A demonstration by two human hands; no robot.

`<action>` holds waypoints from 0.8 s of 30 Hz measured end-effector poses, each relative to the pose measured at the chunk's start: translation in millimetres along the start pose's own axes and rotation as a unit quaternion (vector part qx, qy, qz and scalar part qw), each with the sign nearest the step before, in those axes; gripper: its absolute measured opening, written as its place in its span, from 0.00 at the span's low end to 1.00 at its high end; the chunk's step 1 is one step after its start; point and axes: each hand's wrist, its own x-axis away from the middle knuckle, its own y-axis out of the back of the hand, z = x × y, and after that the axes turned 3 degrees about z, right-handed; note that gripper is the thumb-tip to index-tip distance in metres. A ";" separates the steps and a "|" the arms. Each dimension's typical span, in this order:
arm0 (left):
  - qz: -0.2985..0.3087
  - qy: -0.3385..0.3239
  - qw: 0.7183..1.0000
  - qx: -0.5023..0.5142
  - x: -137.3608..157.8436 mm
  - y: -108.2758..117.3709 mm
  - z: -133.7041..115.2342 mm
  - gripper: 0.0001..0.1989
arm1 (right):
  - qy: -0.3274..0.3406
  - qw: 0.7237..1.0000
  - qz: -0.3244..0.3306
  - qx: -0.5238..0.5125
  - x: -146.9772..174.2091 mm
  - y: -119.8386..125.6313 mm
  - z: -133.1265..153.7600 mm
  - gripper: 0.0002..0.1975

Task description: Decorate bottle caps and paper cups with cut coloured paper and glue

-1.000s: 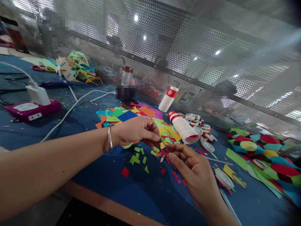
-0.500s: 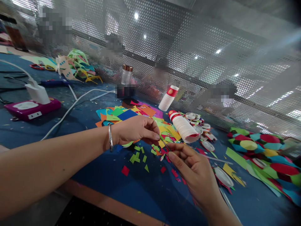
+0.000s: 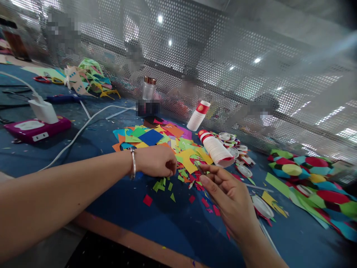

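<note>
My right hand (image 3: 225,190) pinches a slim metal tool (image 3: 199,167) between thumb and forefinger. It looks like tweezers, and a greenish bit shows at its tip. A silver bangle circles the wrist of my left hand (image 3: 156,160), which lies low over the left side of the paper scraps. Its fingers are curled downward, and what they hold, if anything, is hidden. Small green paper pieces (image 3: 159,185) lie just below that hand. A yellow paper sheet (image 3: 187,160) is between the two hands, with red bits (image 3: 205,202) scattered near my right hand.
Stacked paper cups (image 3: 216,149) lie on their side, and another stack (image 3: 198,115) leans behind. Decorated paper pieces (image 3: 315,167) sit at right. A purple power strip (image 3: 39,128) and white cable (image 3: 80,131) occupy the left. A perforated metal screen (image 3: 173,56) stands behind the blue table.
My left hand has moved left and down, away from the tool's tip, onto the paper scraps. My right hand stays in nearly the same place, still holding the tool.
</note>
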 end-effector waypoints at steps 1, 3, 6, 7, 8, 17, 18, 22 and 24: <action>-0.017 -0.008 1.000 -0.016 -2.4 -4.4 -2.4 0.08 | 0.000 1.000 -0.005 0.004 0.5 -0.7 1.4 0.18; -0.051 -0.003 0.998 -0.037 -8.1 -13.1 -6.4 0.07 | 0.000 1.000 0.001 0.014 0.5 -0.7 3.0 0.19; -0.079 -0.008 0.994 -0.074 -15.3 -22.0 -10.1 0.07 | 0.004 1.000 0.017 0.023 -0.8 1.6 2.5 0.20; -0.080 -0.012 0.993 -0.083 -16.8 -23.6 -10.9 0.07 | 0.006 0.999 0.022 0.024 -1.4 2.6 2.0 0.20; -0.076 -0.016 0.993 -0.087 -17.7 -24.4 -11.6 0.07 | 0.008 0.999 0.025 0.024 -1.8 3.4 1.4 0.20; -0.049 -0.020 0.992 -0.117 -18.1 -22.3 -17.6 0.04 | 0.013 0.999 0.027 0.017 -2.4 4.7 -4.9 0.20; -0.052 -0.024 0.992 -0.116 -18.5 -23.0 -17.0 0.04 | 0.013 0.999 0.027 0.024 -2.6 4.4 -4.9 0.20; -0.063 -0.011 0.997 -0.049 -18.8 -26.2 -12.0 0.05 | 0.019 0.999 0.022 0.030 -2.5 2.8 -3.9 0.19; -0.084 -0.010 0.996 -0.001 -17.4 -25.1 -9.8 0.06 | 0.016 1.000 0.013 0.016 -2.1 2.1 -3.3 0.19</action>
